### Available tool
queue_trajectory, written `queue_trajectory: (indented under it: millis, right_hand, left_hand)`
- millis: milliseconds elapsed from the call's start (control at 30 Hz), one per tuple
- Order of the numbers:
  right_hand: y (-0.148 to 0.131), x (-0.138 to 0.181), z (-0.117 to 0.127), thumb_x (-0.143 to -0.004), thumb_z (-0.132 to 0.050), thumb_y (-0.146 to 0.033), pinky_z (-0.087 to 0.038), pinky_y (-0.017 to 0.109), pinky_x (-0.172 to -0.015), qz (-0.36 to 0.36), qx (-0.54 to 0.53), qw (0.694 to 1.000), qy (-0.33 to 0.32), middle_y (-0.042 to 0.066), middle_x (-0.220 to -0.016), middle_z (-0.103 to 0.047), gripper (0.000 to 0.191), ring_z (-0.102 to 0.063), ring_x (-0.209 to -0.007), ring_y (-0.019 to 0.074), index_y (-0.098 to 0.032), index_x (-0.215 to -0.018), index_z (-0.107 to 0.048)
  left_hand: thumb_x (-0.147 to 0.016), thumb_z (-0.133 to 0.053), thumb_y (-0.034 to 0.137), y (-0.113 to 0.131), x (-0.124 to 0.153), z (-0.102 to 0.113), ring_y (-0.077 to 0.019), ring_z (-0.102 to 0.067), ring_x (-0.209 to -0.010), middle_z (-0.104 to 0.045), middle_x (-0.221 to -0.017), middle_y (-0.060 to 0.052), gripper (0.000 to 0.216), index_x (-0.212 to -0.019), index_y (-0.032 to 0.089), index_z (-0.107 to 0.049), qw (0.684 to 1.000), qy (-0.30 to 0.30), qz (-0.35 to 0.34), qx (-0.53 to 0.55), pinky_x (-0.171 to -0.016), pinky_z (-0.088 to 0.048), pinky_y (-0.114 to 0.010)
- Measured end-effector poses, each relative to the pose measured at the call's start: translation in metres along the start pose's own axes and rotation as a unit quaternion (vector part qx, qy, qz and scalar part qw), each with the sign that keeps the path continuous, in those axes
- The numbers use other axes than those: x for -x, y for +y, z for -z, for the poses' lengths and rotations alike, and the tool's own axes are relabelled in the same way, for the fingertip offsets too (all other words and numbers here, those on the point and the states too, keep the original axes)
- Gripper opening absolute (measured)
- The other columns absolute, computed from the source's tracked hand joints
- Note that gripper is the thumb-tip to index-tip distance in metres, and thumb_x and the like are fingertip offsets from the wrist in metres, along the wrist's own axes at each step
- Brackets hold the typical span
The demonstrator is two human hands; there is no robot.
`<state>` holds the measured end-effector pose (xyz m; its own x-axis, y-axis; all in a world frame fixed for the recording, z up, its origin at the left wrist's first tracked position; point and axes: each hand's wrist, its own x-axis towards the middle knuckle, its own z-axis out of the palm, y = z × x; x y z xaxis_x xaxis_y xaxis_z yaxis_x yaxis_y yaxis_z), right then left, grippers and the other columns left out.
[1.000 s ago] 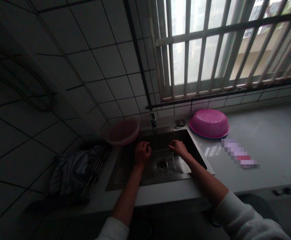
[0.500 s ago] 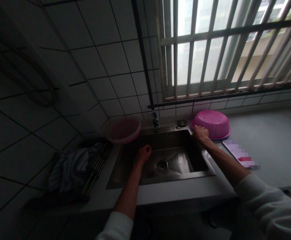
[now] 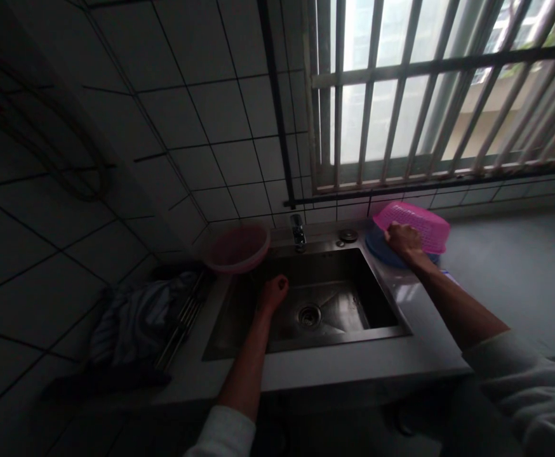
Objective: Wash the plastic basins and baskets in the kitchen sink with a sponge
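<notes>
My right hand [image 3: 404, 240] grips the near left rim of a pink plastic basket [image 3: 425, 225] with holes in its wall. The basket is upside down and tilted, its left side raised off a blue basin [image 3: 381, 247] beneath it. Over the left part of the steel sink [image 3: 339, 339], my left hand [image 3: 274, 292] is closed with its fingers curled in. A dark spot shows inside the curl, and whether it is a thing or shadow I cannot make out.
A chrome faucet [image 3: 298, 230] stands behind the sink, with a round drain cover [image 3: 348, 235] to its right. A pink basin [image 3: 237, 249] sits at the sink's back left corner. Striped cloth [image 3: 139, 317] and a metal rack [image 3: 185, 320] lie left. Window bars [image 3: 401, 114] rise behind.
My right hand has moved right and slightly up, lifting and tilting the pink basket so that the blue basin shows more. My right forearm now covers most of the packet on the counter. The left hand stays put.
</notes>
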<state>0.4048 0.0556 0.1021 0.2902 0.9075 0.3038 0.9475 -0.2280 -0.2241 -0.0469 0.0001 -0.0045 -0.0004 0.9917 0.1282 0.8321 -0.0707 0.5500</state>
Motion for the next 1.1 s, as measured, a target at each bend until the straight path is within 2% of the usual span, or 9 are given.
queue_trajectory:
  millis: [67, 167, 300, 433, 533, 600, 767, 933, 1100]
  right_hand:
    - [0.022, -0.010, 0.018, -0.098, -0.061, -0.038, -0.051, 0.039, -0.082, -0.074, -0.057, 0.992, 0.082, 0.024, -0.100, -0.074, 0.035, -0.073, -0.092, 0.0301, -0.009, -0.113, -0.072]
    - [0.056, -0.022, 0.044, -0.093, -0.065, -0.033, -0.047, 0.038, -0.081, -0.162, -0.154, 0.945, 0.237, 0.021, -0.093, -0.073, 0.031, -0.069, -0.085, 0.0250, -0.009, -0.112, -0.071]
    - [0.068, -0.013, 0.070, -0.080, -0.070, -0.020, -0.046, 0.033, -0.074, -0.074, -0.253, 0.872, 0.413, 0.013, -0.085, -0.070, 0.027, -0.063, -0.073, 0.0195, -0.011, -0.105, -0.067]
    - [0.037, 0.028, 0.074, -0.079, -0.069, -0.028, -0.047, 0.030, -0.067, 0.020, -0.311, 0.834, 0.455, 0.003, -0.077, -0.062, 0.016, -0.059, -0.065, 0.0167, -0.020, -0.090, -0.061]
    - [0.010, 0.063, 0.061, -0.082, -0.069, -0.039, -0.047, 0.029, -0.062, 0.006, -0.342, 0.833, 0.434, 0.000, -0.071, -0.061, 0.022, -0.059, -0.061, 0.0169, -0.021, -0.089, -0.059]
    - [-0.002, 0.084, 0.048, -0.085, -0.068, -0.050, -0.046, 0.028, -0.061, -0.002, -0.339, 0.849, 0.405, -0.002, -0.066, -0.059, 0.031, -0.059, -0.060, 0.0170, -0.022, -0.082, -0.057]
    - [-0.001, 0.127, 0.012, -0.088, -0.068, -0.058, -0.044, 0.026, -0.059, -0.005, -0.363, 0.869, 0.336, -0.001, -0.063, -0.063, 0.039, -0.060, -0.058, 0.0156, -0.020, -0.080, -0.062]
    - [0.006, 0.149, -0.020, -0.087, -0.066, -0.059, -0.043, 0.026, -0.060, 0.058, -0.351, 0.911, 0.207, -0.001, -0.063, -0.064, 0.039, -0.060, -0.057, 0.0164, -0.022, -0.080, -0.062]
    - [-0.031, 0.143, -0.035, -0.089, -0.063, -0.047, -0.042, 0.026, -0.065, 0.134, -0.280, 0.950, 0.036, 0.003, -0.075, -0.072, 0.024, -0.066, -0.068, 0.0199, -0.023, -0.088, -0.065]
  left_hand:
    - [-0.092, -0.060, 0.023, 0.000, 0.000, -0.001, -0.0163, -0.071, -0.083, -0.078, -0.091, -0.002, 0.015, -0.099, 0.024, -0.074, 1.000, 0.003, -0.003, 0.003, -0.074, -0.046, -0.024]
    - [-0.092, -0.061, 0.022, 0.001, 0.000, -0.001, -0.0162, -0.071, -0.081, -0.077, -0.089, -0.002, 0.014, -0.098, 0.024, -0.074, 1.000, 0.010, -0.005, 0.006, -0.073, -0.045, -0.025]
    - [-0.092, -0.062, 0.021, 0.004, 0.000, 0.000, -0.0163, -0.071, -0.081, -0.076, -0.088, -0.002, 0.014, -0.098, 0.023, -0.074, 1.000, 0.009, -0.006, 0.014, -0.072, -0.045, -0.025]
    - [-0.092, -0.062, 0.021, 0.005, 0.000, 0.000, -0.0157, -0.069, -0.080, -0.075, -0.087, -0.001, 0.014, -0.099, 0.022, -0.073, 0.999, 0.019, -0.009, 0.024, -0.074, -0.046, -0.025]
    - [-0.090, -0.066, 0.024, 0.002, 0.001, 0.000, -0.0146, -0.067, -0.077, -0.073, -0.090, -0.001, 0.023, -0.113, 0.022, -0.070, 0.998, 0.033, -0.011, 0.043, -0.074, -0.048, -0.025]
    - [-0.088, -0.070, 0.027, 0.000, 0.001, -0.001, -0.0138, -0.065, -0.075, -0.072, -0.095, -0.001, 0.036, -0.123, 0.022, -0.066, 0.997, 0.042, -0.015, 0.055, -0.074, -0.049, -0.025]
    - [-0.087, -0.069, 0.023, -0.007, 0.001, -0.003, -0.0127, -0.063, -0.073, -0.070, -0.100, -0.002, 0.046, -0.133, 0.020, -0.061, 0.996, 0.061, -0.007, 0.058, -0.074, -0.050, -0.026]
    - [-0.088, -0.068, 0.019, -0.002, 0.001, -0.001, -0.0128, -0.066, -0.076, -0.072, -0.102, -0.002, 0.045, -0.132, 0.021, -0.062, 0.996, 0.049, 0.006, 0.068, -0.076, -0.052, -0.026]
    - [-0.090, -0.064, 0.018, 0.005, 0.003, 0.002, -0.0141, -0.068, -0.076, -0.074, -0.097, -0.003, 0.037, -0.126, 0.021, -0.068, 0.996, 0.037, -0.005, 0.085, -0.078, -0.053, -0.027]
